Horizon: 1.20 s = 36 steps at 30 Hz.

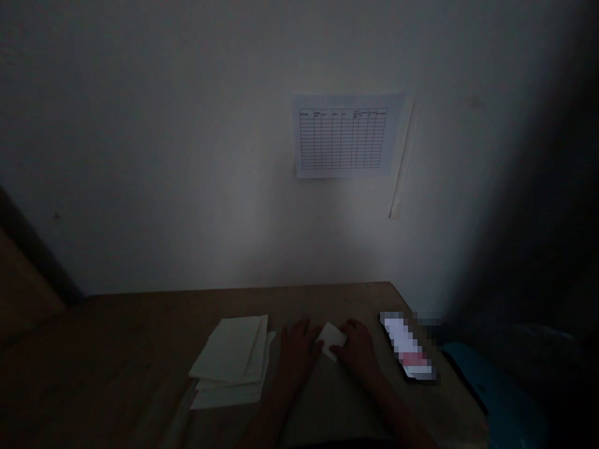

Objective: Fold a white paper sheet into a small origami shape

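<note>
A small white piece of paper (330, 340), apparently folded, lies on the wooden table between my two hands. My left hand (296, 349) rests flat to its left, fingers spread, with the thumb and index finger against the paper's left edge. On the other side, my right hand (359, 350) has its right corner between the thumb and curled fingers. To the left of my left hand sits a loose stack of white paper sheets (229, 349), its edges uneven. The dim light hides the finer detail of the fingers and any creases.
A lit phone (406, 346), its screen pixelated, lies near the right edge of the table (140, 349). Behind the table stands a white wall with a printed chart sheet (346, 137) on it. A blue object (496, 386) is beyond the right edge.
</note>
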Each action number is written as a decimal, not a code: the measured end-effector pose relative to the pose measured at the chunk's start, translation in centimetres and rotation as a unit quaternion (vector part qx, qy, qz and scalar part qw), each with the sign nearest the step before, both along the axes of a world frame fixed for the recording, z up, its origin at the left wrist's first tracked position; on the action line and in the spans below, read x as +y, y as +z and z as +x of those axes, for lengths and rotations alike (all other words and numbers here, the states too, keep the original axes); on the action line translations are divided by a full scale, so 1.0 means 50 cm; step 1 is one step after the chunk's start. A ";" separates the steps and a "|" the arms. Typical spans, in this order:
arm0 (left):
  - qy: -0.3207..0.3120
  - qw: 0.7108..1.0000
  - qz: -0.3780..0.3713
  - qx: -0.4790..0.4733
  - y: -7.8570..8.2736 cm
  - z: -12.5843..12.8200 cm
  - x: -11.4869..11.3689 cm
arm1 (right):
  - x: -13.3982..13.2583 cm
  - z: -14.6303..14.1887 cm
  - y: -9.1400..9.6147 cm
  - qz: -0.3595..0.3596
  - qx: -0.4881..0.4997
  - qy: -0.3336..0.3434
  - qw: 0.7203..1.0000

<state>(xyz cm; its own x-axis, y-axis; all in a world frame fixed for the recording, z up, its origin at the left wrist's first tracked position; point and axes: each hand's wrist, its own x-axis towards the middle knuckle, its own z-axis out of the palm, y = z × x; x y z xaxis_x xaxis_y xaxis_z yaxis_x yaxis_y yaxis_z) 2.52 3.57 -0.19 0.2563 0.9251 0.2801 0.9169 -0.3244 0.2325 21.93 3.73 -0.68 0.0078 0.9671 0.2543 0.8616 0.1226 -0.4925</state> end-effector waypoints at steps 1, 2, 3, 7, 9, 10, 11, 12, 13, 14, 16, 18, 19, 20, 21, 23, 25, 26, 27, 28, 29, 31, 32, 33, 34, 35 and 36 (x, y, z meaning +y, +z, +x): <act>0.006 1.000 0.002 -0.001 0.002 0.000 -0.001 | 0.004 0.001 -0.001 0.002 0.013 -0.001 1.000; 0.012 1.000 0.004 -0.001 0.003 0.001 -0.002 | 0.007 0.002 -0.002 0.004 0.028 -0.004 1.000; 0.017 1.000 0.007 -0.002 0.004 0.001 -0.002 | 0.009 0.004 -0.002 0.007 0.046 -0.010 0.999; 0.020 1.000 0.010 -0.010 0.002 -0.002 -0.001 | 0.012 0.016 0.008 0.014 0.129 -0.023 0.991; 0.019 1.000 0.010 -0.015 0.000 -0.004 0.001 | 0.009 0.026 0.021 0.016 0.153 -0.032 0.988; 0.019 1.000 0.010 -0.017 0.000 -0.004 0.001 | 0.007 0.031 0.028 0.036 0.146 -0.040 0.988; 0.020 1.000 0.010 -0.019 0.000 -0.004 0.002 | 0.004 0.035 0.035 0.067 0.123 -0.047 0.989; 0.020 1.000 0.009 -0.020 0.001 -0.004 0.002 | 0.000 0.038 0.042 0.095 0.085 -0.042 0.991; 0.021 1.000 0.007 -0.022 0.000 -0.004 0.003 | -0.005 0.039 0.047 0.108 0.040 -0.028 0.993; 0.021 0.999 0.006 -0.023 0.000 -0.004 0.003 | -0.010 0.038 0.051 0.110 -0.004 -0.024 0.994; 0.022 0.999 0.010 -0.028 -0.003 -0.005 0.004 | -0.020 0.029 0.054 0.091 -0.069 0.000 0.993; 0.020 0.999 0.018 -0.033 -0.005 -0.006 0.004 | -0.028 0.016 0.050 0.072 -0.099 0.032 0.992; 0.018 0.999 0.022 -0.035 -0.004 -0.006 0.004 | -0.031 0.008 0.046 0.068 -0.105 0.036 0.992; 0.015 0.999 0.023 -0.035 -0.003 -0.006 0.002 | -0.033 0.002 0.042 0.066 -0.105 0.033 0.992; 0.013 0.999 0.022 -0.034 0.000 -0.005 0.000 | -0.033 -0.004 0.038 0.061 -0.101 0.033 0.992; 0.011 0.999 0.016 -0.031 0.010 -0.004 -0.005 | -0.033 -0.010 0.032 0.048 -0.092 0.040 0.994; 0.009 0.999 0.011 -0.030 0.020 -0.001 -0.011 | -0.032 -0.012 0.030 0.032 -0.087 0.059 0.994; 0.007 1.000 0.008 -0.029 0.025 0.000 -0.013 | -0.031 -0.011 0.031 0.026 -0.085 0.073 0.993; 0.004 1.000 0.006 -0.027 0.028 0.001 -0.015 | -0.031 -0.010 0.031 0.020 -0.082 0.088 0.993; -0.001 1.000 0.003 -0.025 0.030 0.001 -0.016 | -0.031 -0.009 0.032 0.015 -0.076 0.104 0.992; -0.006 1.000 0.000 -0.023 0.030 0.001 -0.016 | -0.031 -0.006 0.033 0.010 -0.069 0.119 0.990; -0.014 1.000 -0.003 -0.019 0.024 -0.001 -0.014 | -0.029 -0.001 0.034 0.001 -0.052 0.148 0.988; -0.015 1.000 -0.005 -0.017 0.020 -0.002 -0.013 | -0.027 0.003 0.034 -0.002 -0.044 0.155 0.987; -0.015 1.000 -0.005 -0.015 0.015 -0.003 -0.011 | -0.024 0.008 0.033 -0.005 -0.038 0.157 0.987; -0.014 1.000 -0.004 -0.013 0.010 -0.004 -0.009 | -0.021 0.012 0.033 -0.008 -0.034 0.157 0.987; -0.017 1.000 -0.001 -0.011 0.006 -0.005 -0.008 | -0.016 0.017 0.032 -0.009 -0.032 0.149 0.988; -0.020 1.000 0.004 -0.009 0.002 -0.006 -0.006 | -0.012 0.021 0.031 -0.012 -0.036 0.146 0.989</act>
<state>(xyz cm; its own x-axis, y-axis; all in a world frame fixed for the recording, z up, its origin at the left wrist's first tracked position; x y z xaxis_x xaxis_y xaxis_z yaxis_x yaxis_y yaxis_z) 2.24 3.25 -0.09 0.2882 0.9122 0.2913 0.8990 -0.3626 0.2458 22.99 3.14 0.88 -0.2898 0.9313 0.2208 0.8238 0.3601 -0.4378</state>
